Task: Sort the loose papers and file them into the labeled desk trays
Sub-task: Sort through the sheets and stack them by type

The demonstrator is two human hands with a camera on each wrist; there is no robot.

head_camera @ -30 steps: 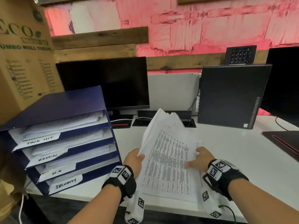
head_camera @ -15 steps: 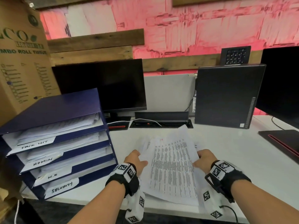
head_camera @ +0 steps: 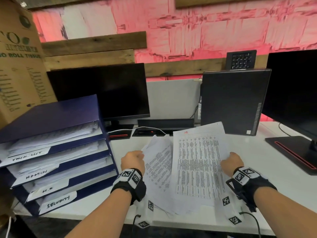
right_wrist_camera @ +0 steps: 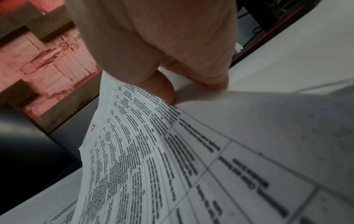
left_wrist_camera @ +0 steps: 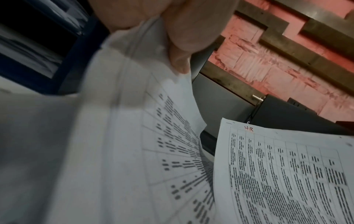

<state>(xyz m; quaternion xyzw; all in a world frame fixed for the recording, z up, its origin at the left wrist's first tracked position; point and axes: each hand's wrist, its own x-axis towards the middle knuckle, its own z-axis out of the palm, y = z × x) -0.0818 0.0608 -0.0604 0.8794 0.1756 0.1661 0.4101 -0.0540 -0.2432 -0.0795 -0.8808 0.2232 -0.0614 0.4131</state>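
White printed table sheet marked HR in red (head_camera: 197, 162) | above white tabletop (head_camera: 257, 169), long axis away from me, heading far | my right hand (head_camera: 230, 163) pinches its right edge | my left hand (head_camera: 133, 161) grips a curled white paper bundle (head_camera: 158, 162) beside it

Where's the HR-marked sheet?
Head view, centre-right: the HR sheet is held off the desk by the right hand, beside the left hand's papers.

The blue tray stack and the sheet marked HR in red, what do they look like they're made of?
The tray stack looks like dark blue board or plastic with a dull, slightly sheened finish; its flat thin panels and sharp edges fit either. The HR sheet, pinched by the right hand, is plain matte white printer paper: it bends in the grip and carries a printed table.
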